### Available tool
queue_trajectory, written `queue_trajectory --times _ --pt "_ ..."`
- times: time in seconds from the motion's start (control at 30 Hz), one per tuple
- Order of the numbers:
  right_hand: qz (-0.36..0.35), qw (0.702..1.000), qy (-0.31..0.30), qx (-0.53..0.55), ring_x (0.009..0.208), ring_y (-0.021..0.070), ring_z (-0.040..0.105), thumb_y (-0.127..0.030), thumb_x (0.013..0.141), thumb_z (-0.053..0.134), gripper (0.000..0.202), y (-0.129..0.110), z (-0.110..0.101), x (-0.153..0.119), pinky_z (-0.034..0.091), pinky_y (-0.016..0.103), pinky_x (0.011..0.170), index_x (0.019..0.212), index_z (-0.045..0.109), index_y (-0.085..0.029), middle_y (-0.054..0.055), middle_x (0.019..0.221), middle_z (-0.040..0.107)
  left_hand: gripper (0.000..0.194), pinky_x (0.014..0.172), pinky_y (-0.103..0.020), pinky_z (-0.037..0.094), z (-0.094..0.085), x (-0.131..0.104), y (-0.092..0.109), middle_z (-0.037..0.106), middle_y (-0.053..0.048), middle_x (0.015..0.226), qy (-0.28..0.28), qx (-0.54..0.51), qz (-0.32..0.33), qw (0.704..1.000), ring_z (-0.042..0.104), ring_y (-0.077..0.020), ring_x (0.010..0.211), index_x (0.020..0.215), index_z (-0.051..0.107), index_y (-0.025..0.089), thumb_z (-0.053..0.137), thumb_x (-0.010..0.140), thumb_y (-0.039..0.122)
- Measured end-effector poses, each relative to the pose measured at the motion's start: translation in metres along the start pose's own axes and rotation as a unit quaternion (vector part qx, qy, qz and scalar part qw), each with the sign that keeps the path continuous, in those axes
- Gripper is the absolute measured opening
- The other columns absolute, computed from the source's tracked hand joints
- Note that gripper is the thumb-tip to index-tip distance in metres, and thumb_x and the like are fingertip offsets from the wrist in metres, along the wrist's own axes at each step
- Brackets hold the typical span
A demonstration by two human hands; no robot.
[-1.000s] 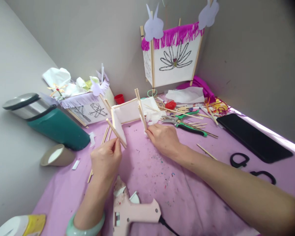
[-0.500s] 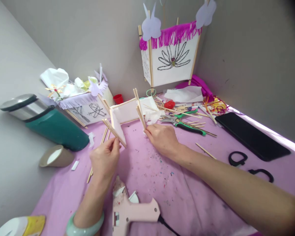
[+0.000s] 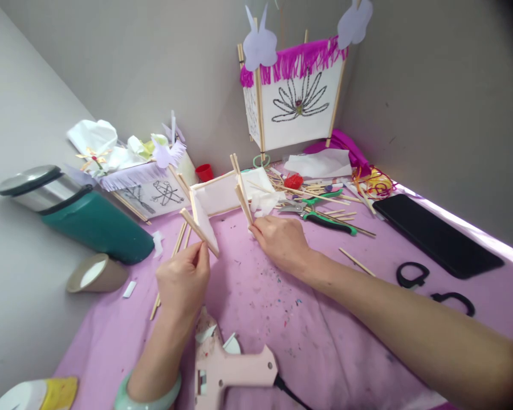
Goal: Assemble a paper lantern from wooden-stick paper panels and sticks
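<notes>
A small frame of wooden sticks with white paper panels [image 3: 220,195] stands on the pink cloth, its near side open. My left hand [image 3: 183,276] pinches the stick edge of its left panel near the lower end. On the other side, my right hand [image 3: 280,239] pinches the lower end of the right-hand sticks. The fingertips of both hands are closed on the frame. A pale pink glue gun [image 3: 239,369] lies below, between my forearms. Loose sticks [image 3: 155,306] lie partly behind my left hand.
At left are a green bottle [image 3: 98,222], a tilted cup [image 3: 97,273] and a decorated paper box [image 3: 149,196]. A fringed lantern [image 3: 299,108] hangs behind. To the right lie green-handled pliers [image 3: 331,222], a black phone [image 3: 438,236] and scissors [image 3: 412,275].
The view has shifted slightly. The tip of the left panel's sticks has moved a little to the right; both hands keep their hold on the frame.
</notes>
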State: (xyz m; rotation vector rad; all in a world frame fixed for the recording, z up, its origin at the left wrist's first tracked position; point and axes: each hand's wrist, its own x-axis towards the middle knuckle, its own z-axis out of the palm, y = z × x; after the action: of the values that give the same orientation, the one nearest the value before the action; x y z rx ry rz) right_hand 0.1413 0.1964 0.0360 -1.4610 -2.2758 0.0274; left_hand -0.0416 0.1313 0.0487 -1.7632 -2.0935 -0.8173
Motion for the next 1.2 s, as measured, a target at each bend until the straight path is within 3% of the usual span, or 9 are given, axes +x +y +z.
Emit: queue_trajectory --times 0.57,1.2 --pt "0.005 1.000 -0.004 -0.007 0.081 0.0199 0.066 -0.032 0.095 0.041 0.029 -0.0023 -0.0017 0.0008 0.038 0.029 0.066 0.096 0.067 -0.018 0.007 0.092 0.072 0.029 0.051 -0.022 0.031 0.0015 0.0010 -0.0004 0.067 -0.002 0.058 -0.008 0.030 0.017 0.999 0.061 -0.0143 0.055 0.066 0.070 0.020 0.050 0.083 0.032" --pt "0.012 0.999 0.035 -0.021 0.074 0.0165 0.064 -0.031 0.094 0.042 0.029 -0.0008 0.0030 -0.0013 0.031 0.029 0.061 0.085 0.066 -0.019 0.003 0.084 0.071 0.029 0.053 -0.024 0.029 0.0038 0.0018 -0.0060 0.066 -0.003 0.056 -0.008 0.032 0.021 0.999 0.055 -0.0128 0.051 0.065 0.070 0.019 0.049 0.082 0.029"
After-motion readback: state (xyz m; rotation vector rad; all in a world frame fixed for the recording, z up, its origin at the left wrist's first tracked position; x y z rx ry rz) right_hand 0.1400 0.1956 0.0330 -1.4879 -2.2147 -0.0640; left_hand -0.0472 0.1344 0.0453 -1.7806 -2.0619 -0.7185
